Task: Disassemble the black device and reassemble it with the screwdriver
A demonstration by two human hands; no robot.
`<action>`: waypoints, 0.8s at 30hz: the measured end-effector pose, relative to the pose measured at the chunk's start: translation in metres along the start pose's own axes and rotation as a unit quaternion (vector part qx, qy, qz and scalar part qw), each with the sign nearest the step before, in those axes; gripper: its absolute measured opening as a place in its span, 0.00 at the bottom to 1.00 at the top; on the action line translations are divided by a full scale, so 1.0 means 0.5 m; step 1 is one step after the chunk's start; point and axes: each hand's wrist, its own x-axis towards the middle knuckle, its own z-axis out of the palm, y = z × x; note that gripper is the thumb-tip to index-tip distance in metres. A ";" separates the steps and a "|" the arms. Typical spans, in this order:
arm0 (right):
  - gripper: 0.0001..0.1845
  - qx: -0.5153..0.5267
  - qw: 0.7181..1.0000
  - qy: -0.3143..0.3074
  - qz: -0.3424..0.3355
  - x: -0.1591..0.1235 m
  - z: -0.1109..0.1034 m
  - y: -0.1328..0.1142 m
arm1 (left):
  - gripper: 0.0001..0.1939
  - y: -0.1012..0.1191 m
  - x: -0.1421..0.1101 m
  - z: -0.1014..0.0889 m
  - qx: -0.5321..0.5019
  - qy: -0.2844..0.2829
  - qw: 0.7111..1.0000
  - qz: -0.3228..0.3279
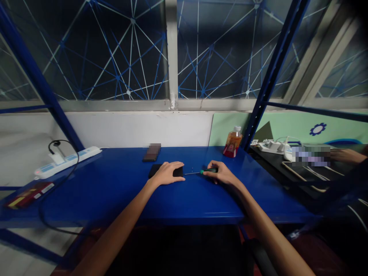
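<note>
My left hand (168, 173), thumb spread wide, rests over one black object (154, 170), perhaps a case, on the blue table (189, 203); my right hand (222, 172) grips one screwdriver (212, 170). Beyond: one phone (150, 156), one bottle (233, 144).

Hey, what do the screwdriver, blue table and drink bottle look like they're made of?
Screwdriver: thin grey shaft, probably steel; green-and-black handle, likely plastic or rubber. Blue table: probably painted metal, glossy, with light streaking along its front edge. Bottle: likely smooth clear plastic, since amber liquid shows through.
</note>
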 end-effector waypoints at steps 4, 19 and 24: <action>0.28 -0.159 0.984 0.067 -0.031 -0.002 0.001 -0.013 | 0.38 -0.001 0.000 0.001 0.000 0.001 1.000 0.000; 0.32 -0.150 0.985 0.083 -0.011 0.002 0.004 -0.012 | 0.39 0.000 0.000 0.000 0.000 0.000 1.000 0.006; 0.23 -0.069 0.993 0.068 -0.061 0.000 0.003 -0.019 | 0.39 -0.001 0.000 0.002 0.005 0.004 1.000 0.004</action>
